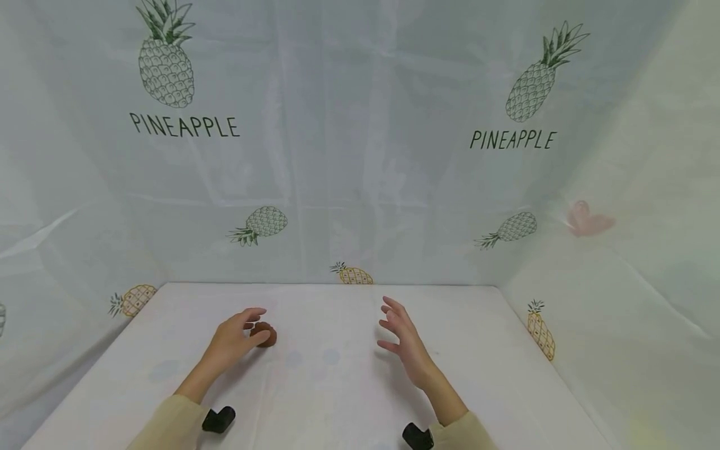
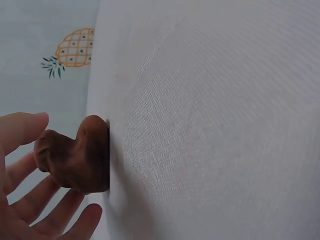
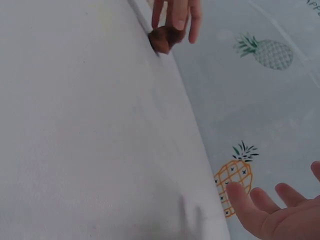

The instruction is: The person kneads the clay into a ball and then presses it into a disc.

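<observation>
A small brown lumpy object (image 2: 82, 157), perhaps a figurine, stands on the white-covered table; its exact kind is unclear. Around its upper part is my left hand (image 1: 233, 337), thumb on one side and spread fingers (image 2: 35, 200) on the other. The fingers are loosely bent and do not visibly squeeze it. In the head view the thumb and fingers partly hide this brown object (image 1: 270, 334). My right hand (image 1: 407, 347) hovers above the table to the right, holding nothing, its relaxed fingers (image 3: 245, 205) apart. The right wrist view also shows the left hand (image 3: 180, 10) over the brown object (image 3: 165, 39).
A white cloth covers the table (image 1: 337, 400). Pale curtains (image 1: 349, 156) printed with pineapples hang behind it and at both sides. A black wrist device (image 1: 219, 419) sits by the left sleeve, another black device (image 1: 417, 436) by the right sleeve.
</observation>
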Demonstrator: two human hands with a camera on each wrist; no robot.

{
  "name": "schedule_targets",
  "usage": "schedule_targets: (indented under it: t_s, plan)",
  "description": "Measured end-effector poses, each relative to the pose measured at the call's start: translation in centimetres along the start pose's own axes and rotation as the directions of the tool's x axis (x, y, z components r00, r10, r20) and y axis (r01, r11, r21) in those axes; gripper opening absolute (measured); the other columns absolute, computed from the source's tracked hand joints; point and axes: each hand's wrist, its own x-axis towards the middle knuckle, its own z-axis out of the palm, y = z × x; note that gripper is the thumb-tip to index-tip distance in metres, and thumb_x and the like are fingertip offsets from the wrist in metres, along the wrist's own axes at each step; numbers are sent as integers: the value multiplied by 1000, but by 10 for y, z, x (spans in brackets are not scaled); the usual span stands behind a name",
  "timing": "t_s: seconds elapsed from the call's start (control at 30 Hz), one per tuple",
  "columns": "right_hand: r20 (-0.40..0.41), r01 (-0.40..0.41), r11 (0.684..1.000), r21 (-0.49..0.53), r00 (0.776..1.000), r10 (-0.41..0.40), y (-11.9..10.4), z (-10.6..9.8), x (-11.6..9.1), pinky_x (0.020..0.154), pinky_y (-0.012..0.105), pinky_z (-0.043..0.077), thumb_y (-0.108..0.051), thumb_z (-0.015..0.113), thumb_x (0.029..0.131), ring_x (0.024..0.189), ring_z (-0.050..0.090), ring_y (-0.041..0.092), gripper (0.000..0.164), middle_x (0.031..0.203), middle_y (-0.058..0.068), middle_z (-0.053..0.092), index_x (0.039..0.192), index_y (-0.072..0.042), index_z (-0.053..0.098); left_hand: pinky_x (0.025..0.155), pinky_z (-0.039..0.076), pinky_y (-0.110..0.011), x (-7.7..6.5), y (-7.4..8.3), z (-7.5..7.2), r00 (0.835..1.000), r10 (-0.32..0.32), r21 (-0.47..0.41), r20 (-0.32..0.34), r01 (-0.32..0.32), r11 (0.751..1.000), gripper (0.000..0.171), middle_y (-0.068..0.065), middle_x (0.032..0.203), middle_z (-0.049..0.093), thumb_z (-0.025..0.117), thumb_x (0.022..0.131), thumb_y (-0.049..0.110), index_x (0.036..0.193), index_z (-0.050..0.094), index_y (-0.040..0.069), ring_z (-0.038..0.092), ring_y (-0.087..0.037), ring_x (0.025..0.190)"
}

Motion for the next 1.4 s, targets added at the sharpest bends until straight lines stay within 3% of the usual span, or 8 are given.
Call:
schedule_targets:
  t_s: [0.27,0.57,0.9,1.1,1.4]
  plan:
    - [29,57,996,65,998,-59,7,12,10,114,60,45,-37,39,115,153,35,44,54,169,16,31,164,-16,35,102,52,-59,7,-1,7,1000,-22,-1,10,22,1000,42,-9,121,76,80,97,21,136,69,8,65,-39,122]
    - [49,41,998,54,998,-43,9,30,19,115,59,45,-35,38,114,154,32,47,54,169,16,31,164,-16,35,104,50,-62,8,-1,11,1000,13,49,-8,-13,999,27,-16,122,75,78,96,11,122,73,5,65,-44,122]
    - [33,64,998,-16,997,-64,20,48,26,113,62,45,-36,45,111,153,33,49,56,168,17,33,163,-15,38,96,54,-58,14,-5,10,994,79,92,-69,-73,993,20,-12,113,75,78,97,7,117,74,7,69,-37,111]
    - [31,86,996,-23,996,-86,21,52,28,114,61,44,-37,43,112,152,34,48,55,168,17,34,163,-16,39,90,56,-52,14,16,8,987,107,60,-122,-100,993,21,-9,114,75,79,97,10,118,75,10,69,-31,107]
    - [38,179,984,21,983,-180,14,50,34,118,64,38,-35,38,112,151,37,39,57,168,15,35,165,-13,34,88,62,-36,8,64,16,988,129,-86,-88,-137,987,23,-2,115,74,82,95,11,117,76,16,68,-22,109]
